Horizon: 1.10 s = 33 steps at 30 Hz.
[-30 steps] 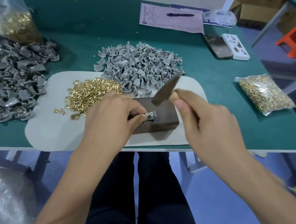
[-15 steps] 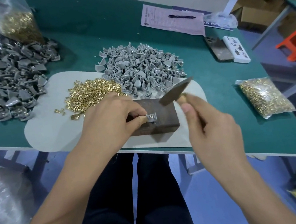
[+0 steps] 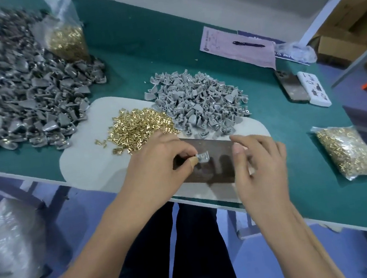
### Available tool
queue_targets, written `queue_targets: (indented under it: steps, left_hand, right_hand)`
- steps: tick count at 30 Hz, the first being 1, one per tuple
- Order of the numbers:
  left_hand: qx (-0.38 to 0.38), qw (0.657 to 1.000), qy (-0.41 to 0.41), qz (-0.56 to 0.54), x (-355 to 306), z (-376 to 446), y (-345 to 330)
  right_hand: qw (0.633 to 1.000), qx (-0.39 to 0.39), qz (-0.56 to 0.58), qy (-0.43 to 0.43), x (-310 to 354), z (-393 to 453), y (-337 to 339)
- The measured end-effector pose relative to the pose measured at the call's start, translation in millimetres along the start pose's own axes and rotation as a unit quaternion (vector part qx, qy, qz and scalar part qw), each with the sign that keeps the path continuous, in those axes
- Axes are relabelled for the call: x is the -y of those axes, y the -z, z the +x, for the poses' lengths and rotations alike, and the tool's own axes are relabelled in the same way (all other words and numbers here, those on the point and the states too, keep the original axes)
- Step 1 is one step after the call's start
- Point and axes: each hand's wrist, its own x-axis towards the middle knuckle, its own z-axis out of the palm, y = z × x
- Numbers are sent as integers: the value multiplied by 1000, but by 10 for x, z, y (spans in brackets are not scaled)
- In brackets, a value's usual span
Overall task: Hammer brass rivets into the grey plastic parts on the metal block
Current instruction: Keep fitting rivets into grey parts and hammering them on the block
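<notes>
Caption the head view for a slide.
Left hand pinches a grey plastic part on the metal block; right hand hovers alongside.

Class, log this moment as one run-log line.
left hand: pinches grey plastic part on metal block | right hand: hammer not visible, grip unclear | loose brass rivets: beside block

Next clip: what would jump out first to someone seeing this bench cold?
Most striking is the bright heap of brass rivets on the pale mat, beside a pile of light grey plastic parts. A far bigger, darker grey heap fills the table's left. In front, the left hand pinches one grey part on the dark metal block.
</notes>
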Motion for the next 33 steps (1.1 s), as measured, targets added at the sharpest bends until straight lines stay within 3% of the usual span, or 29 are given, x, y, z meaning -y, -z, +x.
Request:
queue_targets:
  steps: [4,7,12,18,27,30,33]
  left_hand:
    - [-52,998,37,-28,246,-96,231]
    - [-98,993,70,-6,510,-188,539]
    - [-166,974,147,50,963,-353,972]
    - [-146,958,215,125,1396,-511,1158]
    - [-167,939,284,98,1471,-400,1145]
    - [-197,937,276,88,1374,-432,1102]
    - [-164,956,238,53,1193,-423,951]
  right_hand:
    - [982,93,114,123,506,180,-342]
    - [969,109,137,176,867,319,-686]
    - [959,154,138,194,1501,507,-1217]
    - [938,276,68,197,1992,599,-1708]
    - [950,245,90,170,2054,634,-1832]
    - [972,174,114,111,1711,674,-1560]
    - [983,152,75,68,1189,752,-1201]
